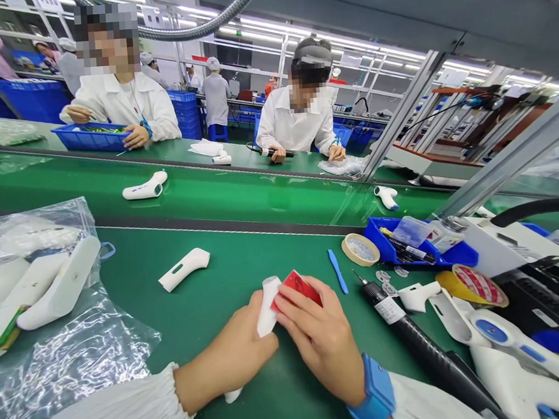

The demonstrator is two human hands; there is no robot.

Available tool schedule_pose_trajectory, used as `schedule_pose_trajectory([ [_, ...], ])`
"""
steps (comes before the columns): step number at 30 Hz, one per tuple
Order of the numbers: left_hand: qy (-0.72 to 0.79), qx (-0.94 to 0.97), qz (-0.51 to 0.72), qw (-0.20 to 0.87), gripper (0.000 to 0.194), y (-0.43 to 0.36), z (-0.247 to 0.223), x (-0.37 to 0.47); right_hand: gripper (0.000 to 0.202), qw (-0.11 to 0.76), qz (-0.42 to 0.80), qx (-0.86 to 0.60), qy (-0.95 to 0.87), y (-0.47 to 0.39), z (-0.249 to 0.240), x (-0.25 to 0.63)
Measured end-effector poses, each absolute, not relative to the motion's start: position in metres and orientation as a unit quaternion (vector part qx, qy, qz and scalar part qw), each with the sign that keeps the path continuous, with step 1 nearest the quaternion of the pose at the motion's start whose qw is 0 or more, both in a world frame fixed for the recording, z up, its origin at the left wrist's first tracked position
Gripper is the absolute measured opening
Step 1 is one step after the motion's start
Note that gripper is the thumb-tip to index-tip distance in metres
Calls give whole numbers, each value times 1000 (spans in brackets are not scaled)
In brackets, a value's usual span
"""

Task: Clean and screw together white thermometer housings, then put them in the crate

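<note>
The left hand's (243,339) fingers wrap around a white part (269,303), directly between both hands, while the right hand's (326,334) fingers pinch a red piece (298,287) against its side. Work on this part appears under way and unfinished; how much remains cannot be told. A white shell (188,267) lies loose beyond the left fingers, apart from them. Ahead of the fingers, the table (254,256) runs to a dark edge strip (242,226); moving room lies between the plastic bag (126,338) leftward and black screwdriver (408,338) rightward.
</note>
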State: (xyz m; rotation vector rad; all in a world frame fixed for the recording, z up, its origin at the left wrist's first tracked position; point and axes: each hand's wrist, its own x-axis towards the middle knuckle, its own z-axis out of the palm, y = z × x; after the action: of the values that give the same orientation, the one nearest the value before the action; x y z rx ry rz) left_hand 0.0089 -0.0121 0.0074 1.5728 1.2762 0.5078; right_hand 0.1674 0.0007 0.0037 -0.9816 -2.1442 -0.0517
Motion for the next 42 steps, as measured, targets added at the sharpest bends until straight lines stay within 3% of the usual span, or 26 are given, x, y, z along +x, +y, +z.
schedule_pose_trajectory([
  [42, 530, 651, 217, 498, 24, -13, 5, 8, 23, 394, -51, -378, -836, 1, 4, 167],
])
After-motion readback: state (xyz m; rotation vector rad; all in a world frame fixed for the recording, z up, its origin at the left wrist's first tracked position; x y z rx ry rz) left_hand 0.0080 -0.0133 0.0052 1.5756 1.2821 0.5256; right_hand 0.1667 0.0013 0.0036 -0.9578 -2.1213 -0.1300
